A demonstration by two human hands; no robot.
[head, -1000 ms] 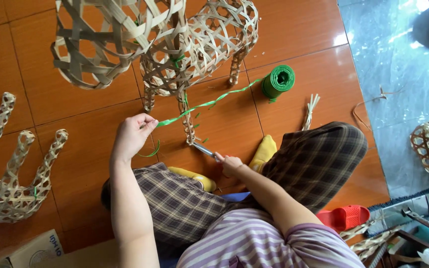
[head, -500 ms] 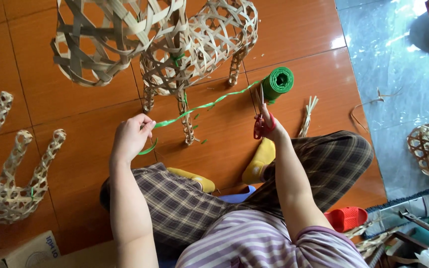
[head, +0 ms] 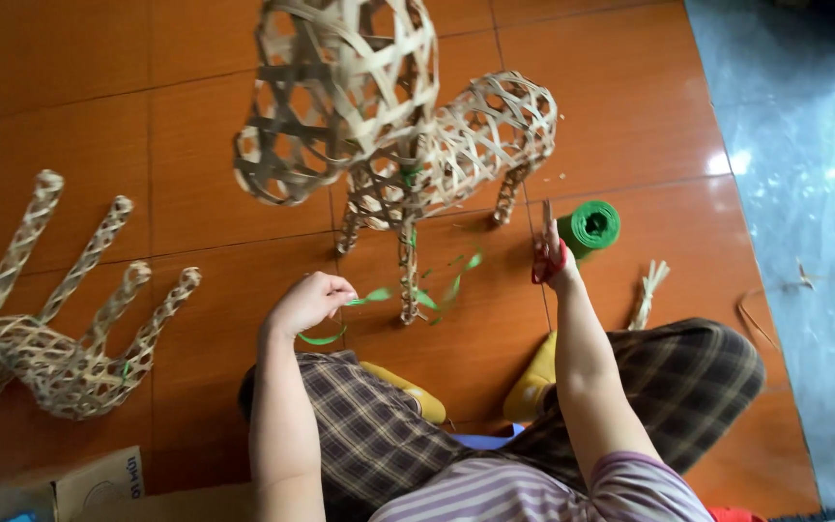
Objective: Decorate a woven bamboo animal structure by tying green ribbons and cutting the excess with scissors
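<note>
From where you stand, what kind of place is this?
Probably a home craft workspace on the floor. A woven bamboo animal frame stands on orange tiles, another frame lies upturned nearby, and a green string roll sits beside the right hand, which holds scissors.
</note>
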